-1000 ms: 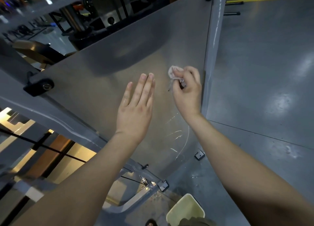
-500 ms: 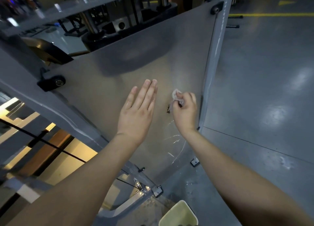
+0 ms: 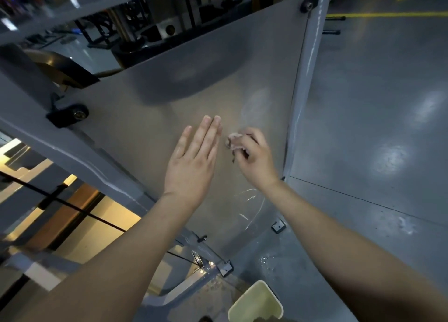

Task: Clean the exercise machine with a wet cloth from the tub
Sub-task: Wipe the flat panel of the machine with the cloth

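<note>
1. The cloth [image 3: 234, 141] is a small, pale, crumpled wad. It sits bunched in your right hand [image 3: 254, 156], right against the grey panel [image 3: 169, 79] of the exercise machine and just beside your left fingertips.
2. The right fingers [image 3: 252, 137] are curled and pinching the wad. Little of it shows past them, apart from a thin dark shred hanging below.
3. Your left hand [image 3: 191, 164] holds nothing. Its fingers [image 3: 208, 132] are straight and close together, laid flat toward the panel as if to steady it. Whether the palm actually presses on the panel cannot be told.
4. Expect the cloth to be light, limp and soaked. It will give under pressure, and it probably sheds water when squeezed, judging by the wet streaks [image 3: 249, 200] lower on the panel.
5. A wad this small is likely to slip or roll out of a fingertip pinch on such a smooth surface. Take it deeper, with the bulk under the finger pads and the thumb behind it, so that more of the fabric meets the panel.
6. Fold the trailing shred in, or it may drag and leave marks.
7. The tub [image 3: 252, 300] stands on the floor [image 3: 363, 127] below, between your forearms and well apart from the cloth. That is where you can wet it again.
</note>
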`<state>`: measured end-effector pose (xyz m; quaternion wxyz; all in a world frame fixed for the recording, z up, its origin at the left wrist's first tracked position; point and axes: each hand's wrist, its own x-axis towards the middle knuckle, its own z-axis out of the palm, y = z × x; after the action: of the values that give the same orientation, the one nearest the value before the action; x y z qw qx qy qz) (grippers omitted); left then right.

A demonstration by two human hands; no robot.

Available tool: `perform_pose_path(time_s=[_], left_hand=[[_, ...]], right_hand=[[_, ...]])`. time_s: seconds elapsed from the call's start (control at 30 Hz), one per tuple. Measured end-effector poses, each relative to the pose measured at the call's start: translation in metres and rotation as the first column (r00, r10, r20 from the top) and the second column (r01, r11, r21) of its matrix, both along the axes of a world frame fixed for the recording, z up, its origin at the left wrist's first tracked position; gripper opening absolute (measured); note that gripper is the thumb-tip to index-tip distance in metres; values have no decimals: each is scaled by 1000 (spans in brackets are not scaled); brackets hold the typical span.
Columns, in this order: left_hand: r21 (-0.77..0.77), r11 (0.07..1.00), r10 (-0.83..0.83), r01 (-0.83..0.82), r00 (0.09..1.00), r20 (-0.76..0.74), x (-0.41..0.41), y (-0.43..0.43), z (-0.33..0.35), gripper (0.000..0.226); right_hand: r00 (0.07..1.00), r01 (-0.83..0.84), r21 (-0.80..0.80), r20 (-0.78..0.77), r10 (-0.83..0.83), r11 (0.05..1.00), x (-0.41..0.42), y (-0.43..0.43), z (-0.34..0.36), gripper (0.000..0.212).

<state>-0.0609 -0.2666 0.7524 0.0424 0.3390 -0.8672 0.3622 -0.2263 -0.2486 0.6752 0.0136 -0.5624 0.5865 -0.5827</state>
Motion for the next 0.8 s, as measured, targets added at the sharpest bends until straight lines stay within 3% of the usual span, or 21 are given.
perform_pose_path(time_s=[0.03, 0.1, 0.2, 0.27, 0.33, 0.4, 0.47, 0.53, 0.57, 0.67, 0.77, 0.8], left_hand=[[5, 1000, 11, -12, 1000, 14, 0, 0, 0, 73], [9, 1000, 27, -27, 999, 24, 0, 1, 1, 76], [-8, 999, 32, -32, 999, 12, -1, 1, -2, 77], [-14, 1000, 25, -25, 1000, 9, -2, 2, -2, 76], [-25, 1000, 10, -10, 1000, 10, -2, 1, -2, 76], [-31, 1000, 6, -5, 1000, 18, 0, 0, -1, 78], [-23, 1000, 10, -9, 999, 31, 2, 0, 0, 80], [-19, 1000, 24, -23, 998, 50, 1, 1, -1, 84], [-14, 999, 31, -31, 998, 54, 0, 2, -1, 85], [-6, 1000, 29, -28, 999, 39, -1, 2, -2, 84], [-12, 1000, 5, -5, 999, 36, 0, -1, -3, 81], [-15, 1000, 2, -2, 999, 36, 0, -1, -2, 81]], right_hand=[[1000, -18, -8, 16, 19, 1000, -10, -1, 7, 27], [981, 114, -33, 163, -107, 993, -34, -12, 30, 30], [831, 400, -38, 437, -345, 916, -52, -28, 58, 27], [874, 373, -70, 360, -325, 925, -30, -26, 42, 27], [982, 164, -73, 101, -157, 984, -1, -11, 8, 31], [998, 58, -28, -12, -59, 998, -4, 2, -10, 32], [966, 195, -31, 177, -187, 980, -33, -8, 6, 27], [853, 404, -3, 361, -376, 915, -58, -26, 43, 22], [831, 430, -29, 403, -383, 902, -60, -33, 57, 22], [923, 302, -145, 291, -251, 942, -22, -30, 51, 26], [998, 61, -40, 22, -60, 997, 6, -2, -10, 22], [999, 36, -4, 1, -36, 999, 1, 2, -19, 19]])
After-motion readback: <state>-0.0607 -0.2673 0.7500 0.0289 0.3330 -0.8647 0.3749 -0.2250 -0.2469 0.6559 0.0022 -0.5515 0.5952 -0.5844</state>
